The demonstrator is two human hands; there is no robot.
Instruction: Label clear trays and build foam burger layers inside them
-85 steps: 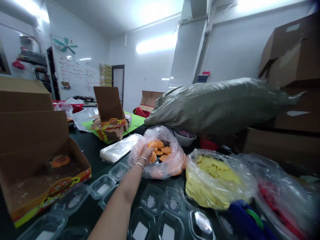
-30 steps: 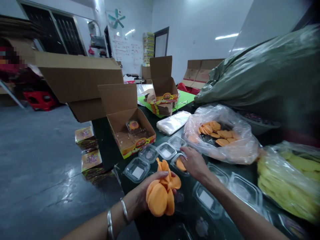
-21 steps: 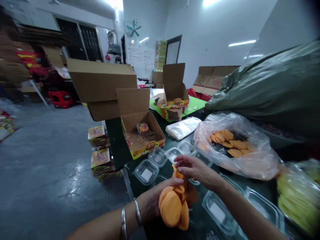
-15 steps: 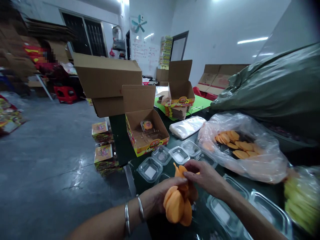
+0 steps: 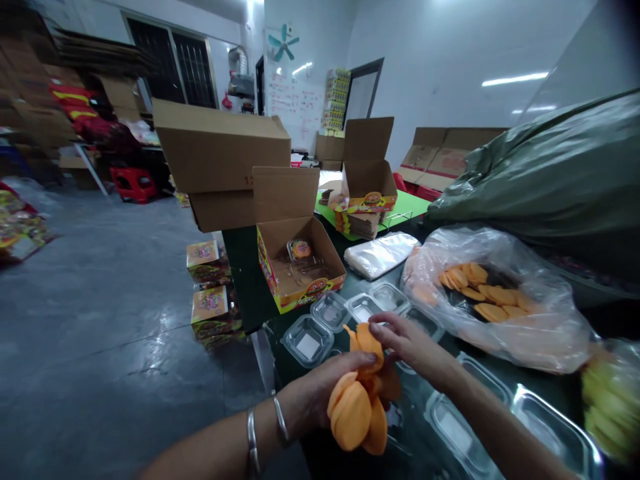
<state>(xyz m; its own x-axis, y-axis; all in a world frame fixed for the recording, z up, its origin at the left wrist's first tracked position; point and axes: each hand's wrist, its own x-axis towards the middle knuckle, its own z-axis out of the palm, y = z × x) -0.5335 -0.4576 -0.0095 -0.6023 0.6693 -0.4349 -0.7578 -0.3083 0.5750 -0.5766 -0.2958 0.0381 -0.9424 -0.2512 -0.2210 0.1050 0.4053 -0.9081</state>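
My left hand (image 5: 330, 387) is closed around a loose bunch of thin orange oval slices (image 5: 353, 417), with some sticking up above the thumb. My right hand (image 5: 407, 343) touches the upper edge of the bunch, its fingers stretched and slightly apart. I see no separate slice in it, though part of the fingers is hidden. Just beyond my hands stand small clear plastic tubs, among them a square tub (image 5: 307, 341) with a white patch at its bottom. Larger clear trays (image 5: 463, 427) lie under and beside my right forearm.
An open printed carton (image 5: 300, 293) holds a packed tub. A clear bag (image 5: 493, 340) of orange slices lies right, near a bag of yellow pieces (image 5: 613, 400). Clear film bags (image 5: 383, 255) lie behind the tubs. Printed boxes (image 5: 210, 303) are stacked left beside the dark table.
My right fingers have gone from gripping at the bunch to resting more loosely along its upper edge. My left hand keeps its hold. The view has shifted slightly.
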